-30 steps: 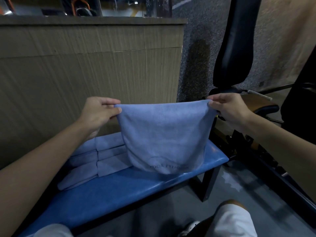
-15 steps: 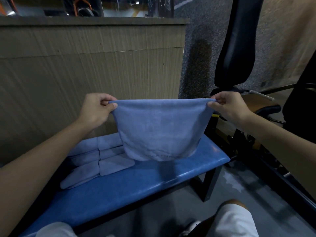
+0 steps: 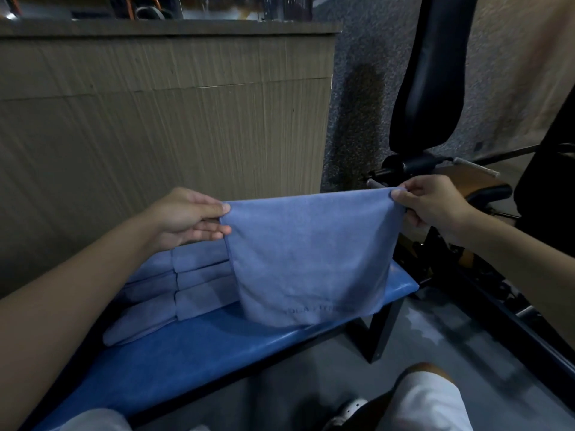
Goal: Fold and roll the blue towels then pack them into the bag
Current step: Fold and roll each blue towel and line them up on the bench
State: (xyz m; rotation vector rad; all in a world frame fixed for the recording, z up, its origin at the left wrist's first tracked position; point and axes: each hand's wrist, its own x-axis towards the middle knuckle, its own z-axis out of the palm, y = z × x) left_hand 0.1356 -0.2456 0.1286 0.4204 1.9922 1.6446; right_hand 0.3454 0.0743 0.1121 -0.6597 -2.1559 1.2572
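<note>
Towel (image 3: 308,259) blue, folded, hanging; left hand (image 3: 183,217), right hand (image 3: 432,203) grips pinching top corners.

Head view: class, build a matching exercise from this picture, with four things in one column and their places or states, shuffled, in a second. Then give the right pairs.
Column one:
1 held towel
2 folded towels
3 bench
4 black pad

Column two:
A upright, at the upper right
B pinched at its top corners by the left hand and right hand
C blue top, bearing the stack
D stacked at the left

Pairs: 1-B; 2-D; 3-C; 4-A
</note>
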